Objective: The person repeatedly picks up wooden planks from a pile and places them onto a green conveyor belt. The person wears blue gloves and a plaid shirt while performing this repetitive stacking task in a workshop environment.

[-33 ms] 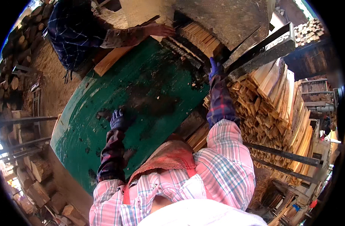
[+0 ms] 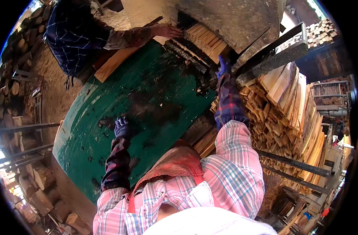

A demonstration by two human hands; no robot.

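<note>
My left hand (image 2: 122, 127), in a blue glove, rests on a green sheet-like surface (image 2: 89, 133) smeared with dark dirt. Its fingers are stretched out and hold nothing. Further off to the right, my right hand (image 2: 224, 65) wears a blue-purple glove. It reaches to the near right end of a tight row of thin wooden strips (image 2: 204, 39), with its fingers extended against or beside that end; whether they touch is hard to see. The strips lie in a dark slot between the green surface and a dusty brown top (image 2: 237, 23).
Across from me, a person's bare hand (image 2: 167, 30) lies at the row's far left end, above a wooden plank (image 2: 116, 64). A dark metal beam (image 2: 273, 58) juts out right of my right hand. Cut wood (image 2: 280, 117) is stacked at right; logs (image 2: 40, 176) lie at left.
The view has shifted slightly. My left fingers have drawn a little closer together, and my right fingers look less extended. The other person's hand stays by the strips.
</note>
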